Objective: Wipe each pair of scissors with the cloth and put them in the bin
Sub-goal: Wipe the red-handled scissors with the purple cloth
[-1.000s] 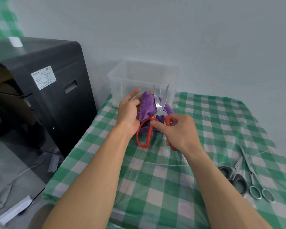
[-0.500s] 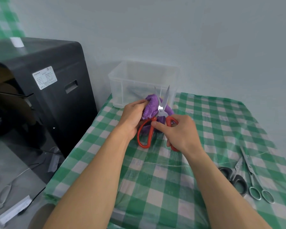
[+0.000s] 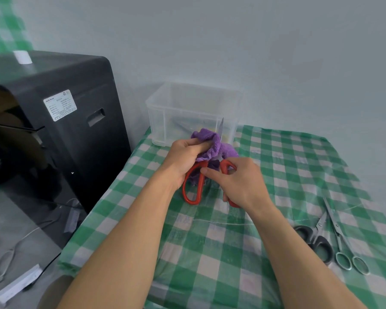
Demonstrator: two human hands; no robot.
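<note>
Scissors, three: red pair (image 3: 191,188), black pair (image 3: 321,246), silver pair (image 3: 337,229).

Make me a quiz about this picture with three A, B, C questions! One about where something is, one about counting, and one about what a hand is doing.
1. Where is the clear bin?
A) on a shelf
B) at the far end of the table, beyond the hands
C) on a chair

2. How many pairs of scissors lie untouched at the table's right side?
A) one
B) two
C) five

3. What is the left hand doing?
A) lying flat on the table
B) lifting the bin
C) gripping the purple cloth round the red scissors

Answers:
1 B: it stands on the table by the wall.
2 B: a black-handled pair and a metal pair lie there.
3 C: its fingers curl round the cloth while the right hand holds a red handle.
</note>
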